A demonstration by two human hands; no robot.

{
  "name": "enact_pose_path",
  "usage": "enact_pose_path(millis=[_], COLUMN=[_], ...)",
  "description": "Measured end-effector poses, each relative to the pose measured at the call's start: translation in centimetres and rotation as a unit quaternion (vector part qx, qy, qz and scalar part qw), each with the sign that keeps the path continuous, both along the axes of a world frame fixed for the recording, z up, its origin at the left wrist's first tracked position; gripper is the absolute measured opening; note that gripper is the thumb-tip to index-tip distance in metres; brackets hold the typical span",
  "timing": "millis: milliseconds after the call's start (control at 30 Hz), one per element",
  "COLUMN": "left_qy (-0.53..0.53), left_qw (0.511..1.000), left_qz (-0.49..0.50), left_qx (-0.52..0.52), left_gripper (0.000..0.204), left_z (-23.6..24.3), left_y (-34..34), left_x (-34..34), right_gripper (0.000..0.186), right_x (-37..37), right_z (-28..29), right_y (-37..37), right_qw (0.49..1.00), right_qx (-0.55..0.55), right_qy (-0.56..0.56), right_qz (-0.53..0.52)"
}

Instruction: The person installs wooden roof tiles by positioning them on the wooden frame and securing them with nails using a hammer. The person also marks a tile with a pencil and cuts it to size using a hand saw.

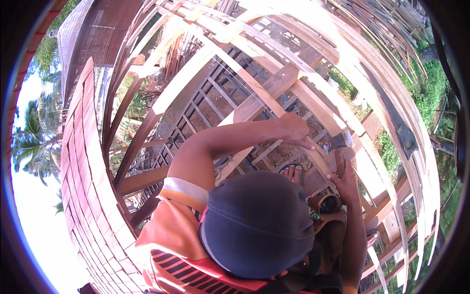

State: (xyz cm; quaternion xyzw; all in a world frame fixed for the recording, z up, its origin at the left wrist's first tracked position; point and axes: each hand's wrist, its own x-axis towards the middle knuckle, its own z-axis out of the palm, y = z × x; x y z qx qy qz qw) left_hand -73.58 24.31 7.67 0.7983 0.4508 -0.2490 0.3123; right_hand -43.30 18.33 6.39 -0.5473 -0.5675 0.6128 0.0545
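My left hand [295, 129] is closed over a narrow wooden batten [259, 89] that slants across the roof frame, its forefinger stretched along the wood. In my right hand [345, 182], upright, is what looks like a hammer [339, 161], with a brown handle and a dark head beside the end of a thick beam [320, 110]. The head is partly in shade, so its shape is unclear. Below my hands, a sandalled foot [293, 173] rests on the timber. A brown pouch [329, 204] hangs near my right forearm.
A dark cap [254, 223] covers the lower middle of the view. Pale rafters [183, 83] and beams cross all around, with gaps down to a dark metal grid [215, 98] below. A reddish tiled roof [83, 171] slopes at left. Long timber strips [387, 24] lie at far right.
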Motion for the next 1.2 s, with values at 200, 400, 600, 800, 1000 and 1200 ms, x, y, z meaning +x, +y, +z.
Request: enact_pose_path(millis=[200, 400, 600, 800, 1000, 1200], left_qy=[-0.021, 0.002, -0.027, -0.027, -0.027, -0.003], left_qw=[1.0, 1.0, 0.998, 0.999, 0.999, 0.998], left_qz=[0.005, -0.012, 0.013, 0.016, 0.003, -0.019], left_qx=[0.01, 0.02, 0.063, 0.043, 0.045, 0.062], left_gripper=[0.086, 0.084, 0.085, 0.081, 0.082, 0.08], left_z=[-1.1, -4.1, -4.4, -4.1, -4.2, -4.0], left_y=[0.2, 0.5, -0.2, -0.3, -0.1, -0.7], left_x=[-2.1, -1.7, -1.6, -2.2, -2.0, -2.2], right_gripper=[0.059, 0.055, 0.05, 0.044, 0.043, 0.042], right_x=[-1.5, -1.2, 0.5, 3.6, 6.9, 6.4], right_z=[-2.8, -4.2, -5.2, 0.2, 1.3, 1.1], right_y=[-0.1, 0.6, 0.6, -0.1, -1.5, -0.6], right_qw=[1.0, 0.996, 0.998, 0.979, 0.951, 0.973], right_qx=[-0.004, 0.062, 0.028, 0.185, 0.236, 0.145], right_qy=[-0.011, -0.037, -0.026, -0.059, -0.066, -0.103], right_qz=[0.004, 0.051, 0.049, 0.058, 0.188, 0.146])
